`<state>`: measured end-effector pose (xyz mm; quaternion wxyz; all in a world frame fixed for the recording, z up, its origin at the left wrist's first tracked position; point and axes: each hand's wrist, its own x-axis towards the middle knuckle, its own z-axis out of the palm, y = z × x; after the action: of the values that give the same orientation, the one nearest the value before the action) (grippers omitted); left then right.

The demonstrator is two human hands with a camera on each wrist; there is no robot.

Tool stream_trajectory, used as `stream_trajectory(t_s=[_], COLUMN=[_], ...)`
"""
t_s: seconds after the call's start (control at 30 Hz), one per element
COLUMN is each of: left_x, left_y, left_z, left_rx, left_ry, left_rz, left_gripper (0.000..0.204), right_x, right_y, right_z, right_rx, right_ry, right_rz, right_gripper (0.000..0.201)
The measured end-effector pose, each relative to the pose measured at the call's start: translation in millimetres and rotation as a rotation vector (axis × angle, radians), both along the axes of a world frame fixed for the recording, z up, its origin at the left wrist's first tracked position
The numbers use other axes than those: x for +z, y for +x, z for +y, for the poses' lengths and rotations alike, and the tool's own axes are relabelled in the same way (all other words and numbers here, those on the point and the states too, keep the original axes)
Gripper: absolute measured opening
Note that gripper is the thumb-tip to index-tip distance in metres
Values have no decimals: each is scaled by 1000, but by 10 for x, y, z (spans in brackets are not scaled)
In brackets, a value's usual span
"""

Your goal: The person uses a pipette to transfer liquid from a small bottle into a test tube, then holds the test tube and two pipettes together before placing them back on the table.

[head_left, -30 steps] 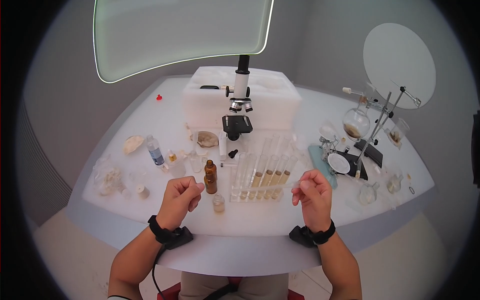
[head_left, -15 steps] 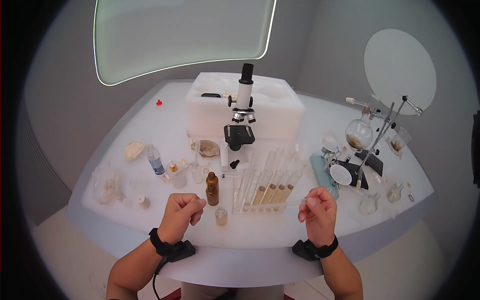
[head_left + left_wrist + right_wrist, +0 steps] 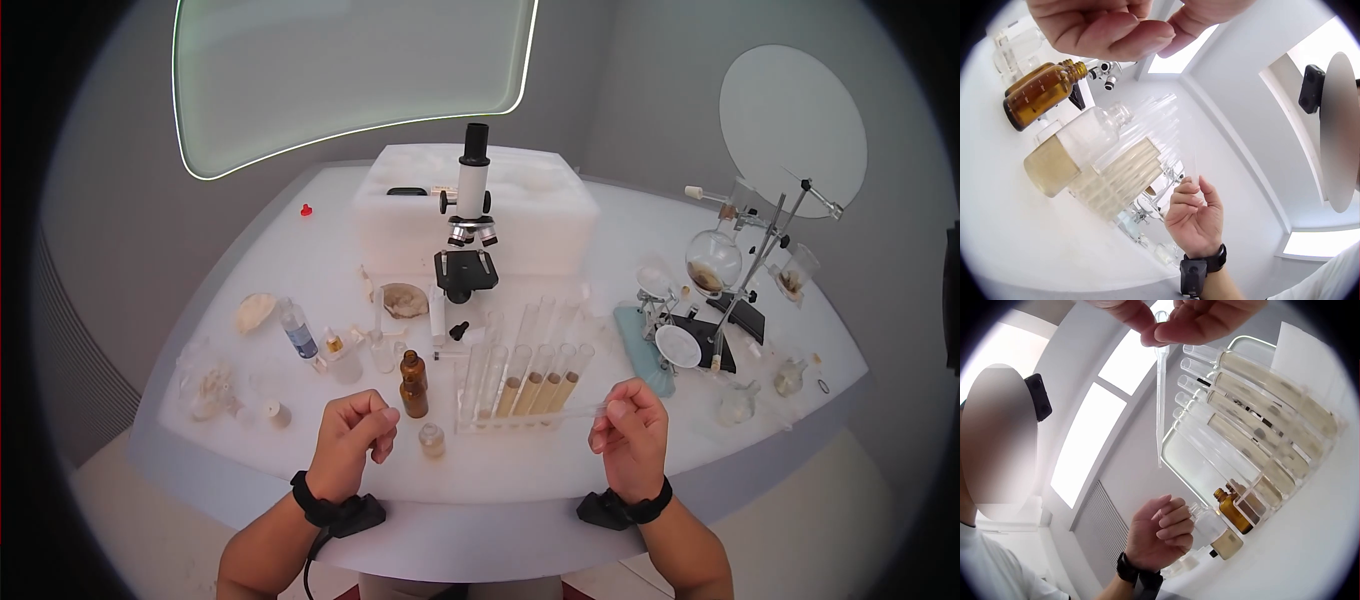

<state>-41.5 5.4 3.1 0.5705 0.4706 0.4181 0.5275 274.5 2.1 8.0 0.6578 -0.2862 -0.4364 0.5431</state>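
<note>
My right hand (image 3: 632,435) pinches a clear plastic dropper (image 3: 1160,394) by its bulb, between thumb and fingertips. In the head view its thin stem points left, across the front of the test tube rack (image 3: 470,430). Several test tubes (image 3: 533,392) stand in that rack, some partly filled with cloudy tan liquid. My left hand (image 3: 350,440) hovers left of the rack with fingers curled and thumb against them; nothing shows in its grasp. Just to its right stand a small uncapped clear bottle (image 3: 1075,150) with pale tan liquid and brown glass bottles (image 3: 1041,94).
A microscope (image 3: 470,200) stands behind the rack, before a white foam box (image 3: 550,235). At right are a balance (image 3: 680,345) and a round flask (image 3: 713,262) on a stand. A labelled plastic bottle (image 3: 298,330) and a white cap (image 3: 277,414) sit at left.
The head view has shifted a little. Both hands have drawn slightly toward the table's front edge, and the dropper overlaps less of the rack than before. The right hand keeps its pinch.
</note>
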Motion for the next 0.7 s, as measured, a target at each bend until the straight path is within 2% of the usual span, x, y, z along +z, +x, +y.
stream_trajectory(t_s=[0.37,0.7], left_x=[56,115], left_y=[-3,-105], left_z=[-51,-2], left_rx=[21,-51], left_ry=[-86,-119], left_rz=[-48,-70], left_gripper=[21,17], right_x=[31,-23], right_y=[-38,16], right_z=[-5,62], right_rx=[-27,-82], right_ry=[-188,-280], right_rz=[-17,2], right_gripper=[6,9])
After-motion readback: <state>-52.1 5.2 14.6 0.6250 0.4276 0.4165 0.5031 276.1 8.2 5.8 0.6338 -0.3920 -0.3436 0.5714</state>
